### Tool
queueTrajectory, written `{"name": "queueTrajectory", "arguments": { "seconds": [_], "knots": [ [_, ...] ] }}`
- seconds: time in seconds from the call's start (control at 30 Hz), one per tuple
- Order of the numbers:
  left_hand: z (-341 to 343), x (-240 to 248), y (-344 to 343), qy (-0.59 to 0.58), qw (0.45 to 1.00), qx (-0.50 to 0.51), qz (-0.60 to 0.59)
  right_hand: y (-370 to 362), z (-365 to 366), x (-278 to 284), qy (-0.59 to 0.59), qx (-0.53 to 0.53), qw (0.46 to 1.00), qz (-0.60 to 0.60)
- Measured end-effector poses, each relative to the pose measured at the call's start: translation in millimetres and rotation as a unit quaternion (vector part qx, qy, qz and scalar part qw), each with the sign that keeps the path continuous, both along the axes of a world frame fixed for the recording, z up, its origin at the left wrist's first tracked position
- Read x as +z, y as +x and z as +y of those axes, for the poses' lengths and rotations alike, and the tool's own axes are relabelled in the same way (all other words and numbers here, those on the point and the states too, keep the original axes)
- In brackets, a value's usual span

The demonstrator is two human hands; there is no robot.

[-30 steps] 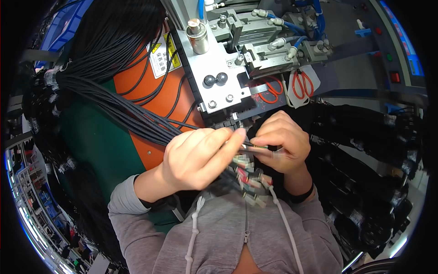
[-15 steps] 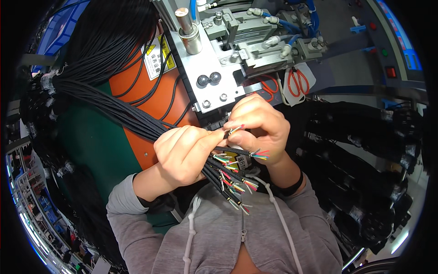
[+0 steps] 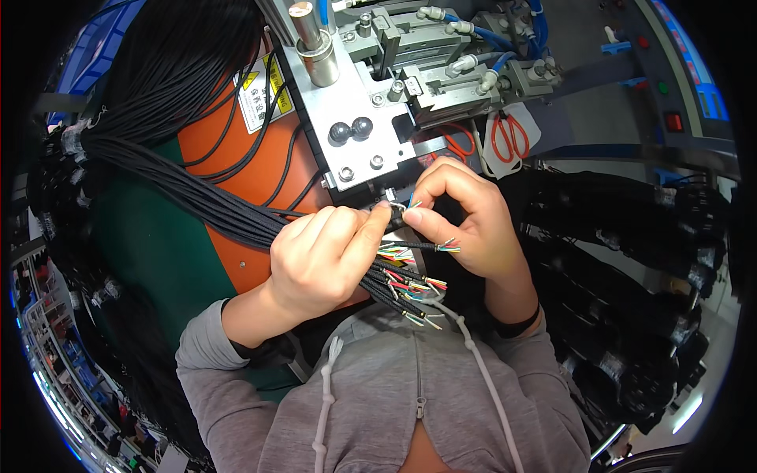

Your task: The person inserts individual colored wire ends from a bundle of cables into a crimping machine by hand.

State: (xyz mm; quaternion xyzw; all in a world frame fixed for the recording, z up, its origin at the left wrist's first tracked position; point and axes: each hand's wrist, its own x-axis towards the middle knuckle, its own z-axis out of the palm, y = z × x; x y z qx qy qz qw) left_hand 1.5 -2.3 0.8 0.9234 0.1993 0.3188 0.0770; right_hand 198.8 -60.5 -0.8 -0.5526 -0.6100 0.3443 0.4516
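"What do your left fingers [image 3: 364, 238] have?"

"They're closed around black cables [image 3: 205, 199], which stretch in from your left. Your right fingers [image 3: 430, 225] pinch thin coloured wires [image 3: 414, 202], just beside the left ones."

"And the other ends?"

"Several cable ends [image 3: 434, 282] with coloured strands fan out below your left fingers, near your grey sweatshirt [image 3: 371, 370]. Farther out, the silver machine [image 3: 331, 102] stands ahead, red-handled scissors [image 3: 517, 142] to its right."

Head-worn fisheye, downward onto hands [image 3: 319, 256] [image 3: 469, 225]
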Motion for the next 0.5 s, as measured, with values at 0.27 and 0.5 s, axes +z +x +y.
{"name": "queueTrajectory", "arguments": {
  "seconds": [0.27, 0.5],
  "knots": [
    [-4.6, -2.2, 0.1, 0.001, 0.998, -0.009, 0.060, 0.5, -1.7, -23.9, -0.011, -0.022, 0.997, 0.075],
    [-5.1, -7.5, 3.8, 0.014, 0.994, 0.007, 0.107, -10.9, 4.6, -36.3, 0.097, -0.093, 0.987, -0.086]
  ]
}}
